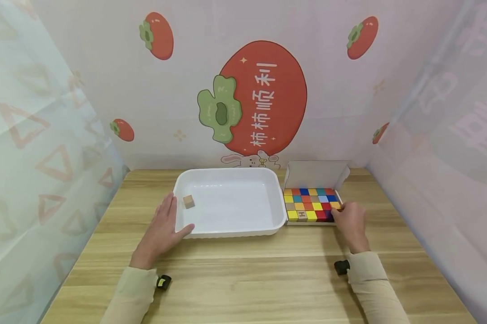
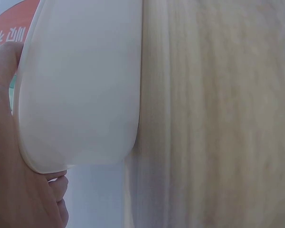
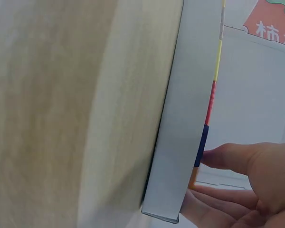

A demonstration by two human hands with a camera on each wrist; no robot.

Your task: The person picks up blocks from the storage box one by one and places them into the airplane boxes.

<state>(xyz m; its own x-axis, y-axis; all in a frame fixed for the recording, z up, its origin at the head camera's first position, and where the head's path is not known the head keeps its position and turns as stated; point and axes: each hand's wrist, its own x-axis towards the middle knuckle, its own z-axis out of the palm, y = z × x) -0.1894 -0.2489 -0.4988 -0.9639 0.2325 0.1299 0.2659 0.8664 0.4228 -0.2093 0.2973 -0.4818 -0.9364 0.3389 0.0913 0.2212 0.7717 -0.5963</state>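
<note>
A white tray (image 1: 227, 231) sits mid-table with one plain wooden cube (image 1: 188, 201) inside near its left wall. My left hand (image 1: 162, 227) rests against the tray's front-left corner, fingers straight along the left wall and thumb on the front rim; the left wrist view shows the tray's (image 2: 80, 95) outer wall against my left hand (image 2: 14, 190). To the right stands a low white box (image 1: 314, 173) filled with coloured cubes (image 1: 311, 204). My right hand (image 1: 349, 220) is at the box's front-right corner, fingertips touching the cubes there. The right wrist view shows the box (image 3: 180, 142) side and my fingers (image 3: 228, 156) over its edge.
The wooden table (image 1: 247, 274) runs out in front of the tray and box. Printed fabric walls close in the back and both sides. The box's lid flap stands upright behind the cubes.
</note>
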